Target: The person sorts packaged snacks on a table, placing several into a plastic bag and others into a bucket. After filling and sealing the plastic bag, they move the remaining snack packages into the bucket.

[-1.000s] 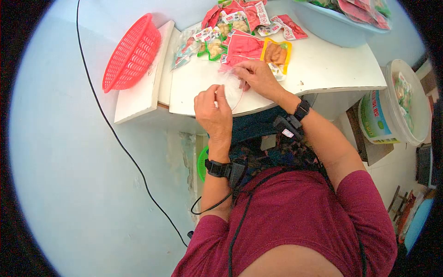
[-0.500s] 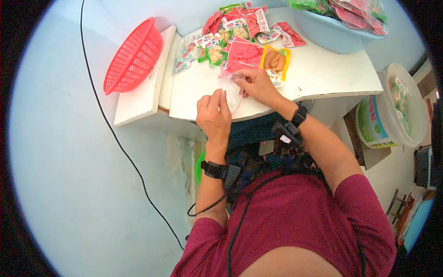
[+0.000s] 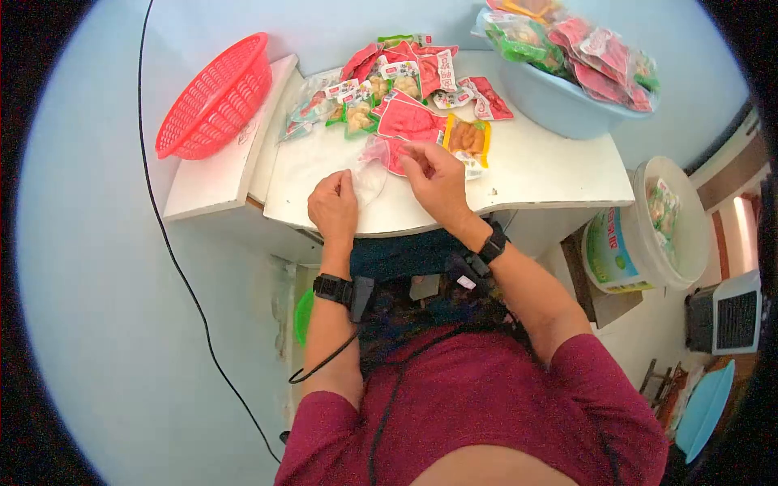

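Note:
My left hand (image 3: 334, 207) is closed at the near side of the worktop, its thumb and fingers pinched on the edge of a clear plastic bag (image 3: 370, 181). The thin bag lies to the right of those fingers, against the white surface. My right hand (image 3: 440, 185) is beyond it, thumb and bent fingers apart, fingertips right at a pink packet (image 3: 389, 151). Just past that hand lies a yellow-edged packet (image 3: 468, 138) of brown food. A larger pink packet (image 3: 412, 120) and several green-edged packets (image 3: 359, 118) are piled behind.
A red plastic basket (image 3: 219, 101) leans at the left on a white ledge. At the back right, a blue basin (image 3: 551, 105) is heaped with packets. A white bucket (image 3: 640, 243) stands off the right end of the white worktop (image 3: 551, 182). A black cable (image 3: 174, 259) hangs along the left wall.
My right hand has drawn away from the clear bag, and its thumb and fingers have spread. My left hand keeps its pinch. The view has shifted, showing more of the basin and bucket.

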`<control>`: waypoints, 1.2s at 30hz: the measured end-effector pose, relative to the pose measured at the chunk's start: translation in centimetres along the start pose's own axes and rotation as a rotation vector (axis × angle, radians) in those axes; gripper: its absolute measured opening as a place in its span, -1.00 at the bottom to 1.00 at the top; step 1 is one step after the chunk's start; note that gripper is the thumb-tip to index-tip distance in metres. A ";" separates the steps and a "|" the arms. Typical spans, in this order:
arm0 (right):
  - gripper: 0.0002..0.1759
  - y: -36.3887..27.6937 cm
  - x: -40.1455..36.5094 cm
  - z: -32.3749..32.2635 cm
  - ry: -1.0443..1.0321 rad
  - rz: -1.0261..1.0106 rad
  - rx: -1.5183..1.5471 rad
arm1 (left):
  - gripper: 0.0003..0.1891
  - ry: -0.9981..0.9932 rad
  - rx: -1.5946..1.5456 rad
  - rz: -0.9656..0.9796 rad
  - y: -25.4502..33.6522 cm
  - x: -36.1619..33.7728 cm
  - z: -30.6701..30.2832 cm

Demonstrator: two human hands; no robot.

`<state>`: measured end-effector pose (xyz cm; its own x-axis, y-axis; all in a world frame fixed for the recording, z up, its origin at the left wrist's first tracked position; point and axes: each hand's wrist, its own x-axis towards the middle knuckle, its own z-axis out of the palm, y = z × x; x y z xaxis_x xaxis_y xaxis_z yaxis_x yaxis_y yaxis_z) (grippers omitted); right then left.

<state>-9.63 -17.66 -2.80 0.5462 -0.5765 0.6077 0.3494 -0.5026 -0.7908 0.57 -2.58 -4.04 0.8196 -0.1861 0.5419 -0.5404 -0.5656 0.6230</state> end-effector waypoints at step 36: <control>-0.79 0.3 2.9 -4.6 -0.474 -0.396 -0.750 | -0.79 0.130 -0.122 -0.015 -0.2 -0.3 0.0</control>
<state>-11.44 -22.39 -0.91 0.8007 -0.0404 0.5977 0.0873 -0.9792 -0.1832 0.43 -2.38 -4.33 0.8006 -0.0686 0.5952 -0.5538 -0.4639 0.6915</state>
